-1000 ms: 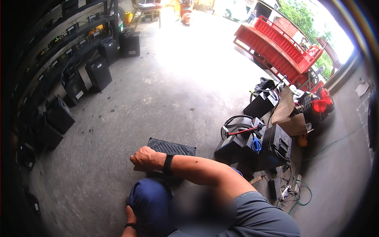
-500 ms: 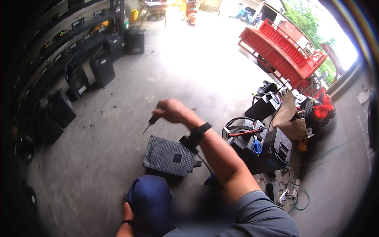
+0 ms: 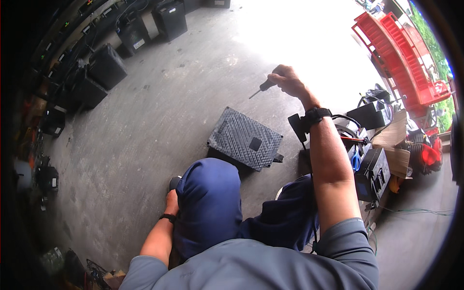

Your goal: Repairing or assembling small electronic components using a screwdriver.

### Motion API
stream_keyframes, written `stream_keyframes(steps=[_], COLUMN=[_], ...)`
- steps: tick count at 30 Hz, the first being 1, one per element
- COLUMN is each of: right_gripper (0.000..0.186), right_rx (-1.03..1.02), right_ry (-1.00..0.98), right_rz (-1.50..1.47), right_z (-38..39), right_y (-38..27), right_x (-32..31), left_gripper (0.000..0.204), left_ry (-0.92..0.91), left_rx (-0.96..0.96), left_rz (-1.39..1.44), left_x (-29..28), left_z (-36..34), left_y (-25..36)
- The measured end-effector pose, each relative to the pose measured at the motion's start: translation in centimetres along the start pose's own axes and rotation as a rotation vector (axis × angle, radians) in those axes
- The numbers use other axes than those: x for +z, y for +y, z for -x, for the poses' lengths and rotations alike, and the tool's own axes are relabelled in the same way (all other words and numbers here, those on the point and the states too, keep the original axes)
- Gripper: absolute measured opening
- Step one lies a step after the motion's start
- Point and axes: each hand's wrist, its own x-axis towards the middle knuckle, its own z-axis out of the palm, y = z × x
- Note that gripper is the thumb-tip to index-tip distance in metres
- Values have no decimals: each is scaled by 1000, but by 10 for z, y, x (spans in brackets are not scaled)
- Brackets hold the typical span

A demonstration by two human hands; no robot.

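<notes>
A screwdriver (image 3: pixel 266 86) is in my right hand (image 3: pixel 287 82), its shaft angled down-left in the air above the concrete floor. Below it lies a dark rectangular case (image 3: pixel 244 137) with a ridged top, a small smooth square and a strap at its right side. A black strapped device (image 3: pixel 309 121) is on my right wrist and forearm. My left hand (image 3: pixel 172 198) is low beside my blue-trousered knee (image 3: pixel 205 186), near my shoe (image 3: pixel 175 181); its fingers are mostly hidden.
Black battery cases (image 3: pixel 168 19) line the left side along shelving. At right are more black cases (image 3: pixel 371 171), blue scissors (image 3: pixel 356 159), cables, torn cardboard (image 3: pixel 390 135) and red-and-black items (image 3: pixel 430 154). A red cargo vehicle (image 3: pixel 401 58) stands beyond.
My right hand has risen from the dark case and moved away and to the right with the screwdriver. The camera view has shifted, showing more of my lap and left arm.
</notes>
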Motion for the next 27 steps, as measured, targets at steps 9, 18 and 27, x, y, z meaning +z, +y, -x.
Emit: stream_keyframes(steps=[9, 18, 27], right_gripper=[23, 23, 32], right_rx=[-207, -331, -302], right_ry=[-149, -165, -231], right_rz=[209, 261, 329], right_z=[0, -24, -31], right_y=[-63, -27, -44], right_x=[69, 84, 91], left_gripper=[38, 30, 23], left_ry=[-54, -27, -221], left_rx=[-107, 111, 190], left_rz=[-60, 131, 229], left_x=[-47, -34, -91], left_z=[26, 24, 32], left_y=[35, 49, 89])
